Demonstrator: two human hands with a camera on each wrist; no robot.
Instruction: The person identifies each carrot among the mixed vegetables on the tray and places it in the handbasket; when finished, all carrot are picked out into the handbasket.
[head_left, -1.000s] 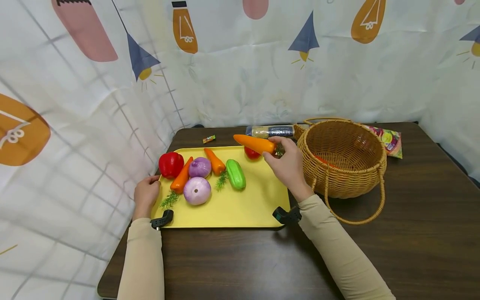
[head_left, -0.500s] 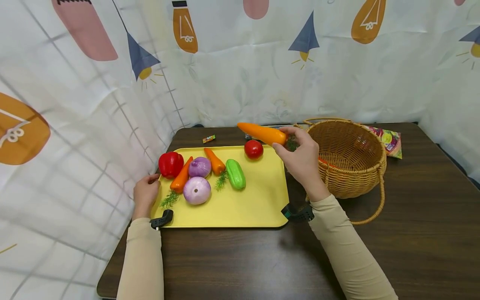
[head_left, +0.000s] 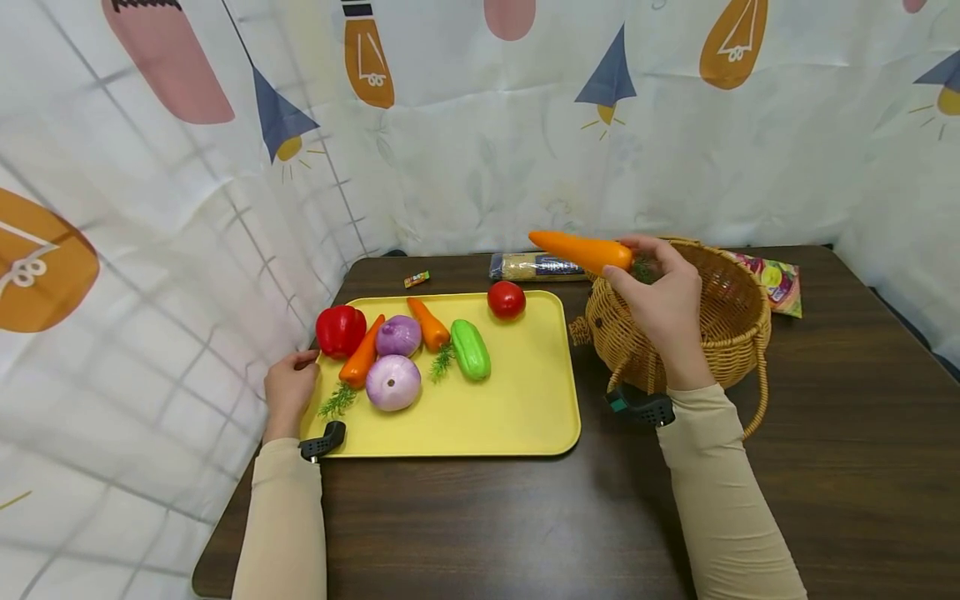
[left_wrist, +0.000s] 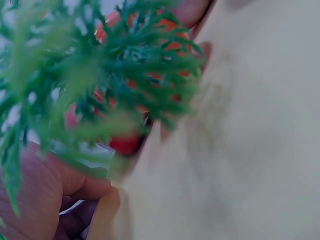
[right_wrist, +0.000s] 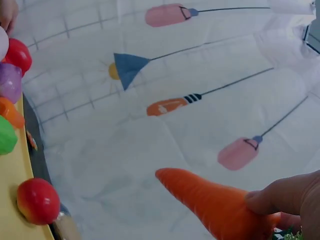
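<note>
- Right hand point(head_left: 663, 304) clamped on tapered orange carrot point(head_left: 581, 250), raised by tan wicker basket point(head_left: 737, 357); not yet set down.
- Left hand point(head_left: 288, 392) grips yellow rectangular tray point(head_left: 517, 400).
- Left on tray: green cucumber point(head_left: 471, 350), round red tomato point(head_left: 506, 300), red pepper point(head_left: 341, 332), purple onions point(head_left: 393, 383), two smaller-looking orange carrots point(head_left: 429, 323).

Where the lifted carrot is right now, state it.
In the head view, the carrot is right of centre, its thick end pinched by the right hand, near the wicker basket, tip pointing left.

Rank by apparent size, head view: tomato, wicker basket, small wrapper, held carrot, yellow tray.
1. Yellow tray
2. Wicker basket, partly hidden by the right hand
3. Held carrot; it's raised, so nearness may enlarge it
4. Tomato
5. Small wrapper
</note>
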